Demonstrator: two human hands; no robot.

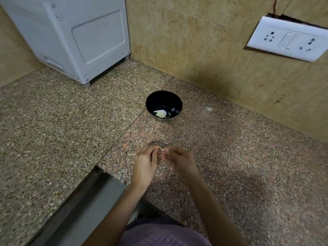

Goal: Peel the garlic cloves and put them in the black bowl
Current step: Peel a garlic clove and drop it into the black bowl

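A black bowl (pixel 163 103) stands on the speckled granite counter (pixel 230 157), with a pale garlic clove (pixel 160 113) and bits of skin lying at its bottom. Nearer to me, my left hand (pixel 144 165) and my right hand (pixel 178 159) meet fingertip to fingertip above the counter. Between the fingertips they pinch a small pale garlic clove (pixel 162 149), mostly hidden by the fingers. A thin sliver of skin (pixel 134 154) sticks out to the left of my left hand.
A white appliance (pixel 76 38) stands at the back left of the counter. A tiled wall runs behind the bowl, with a white socket plate (pixel 287 39) at the upper right. A grey cabinet front (pixel 83 210) drops below the counter's edge at lower left.
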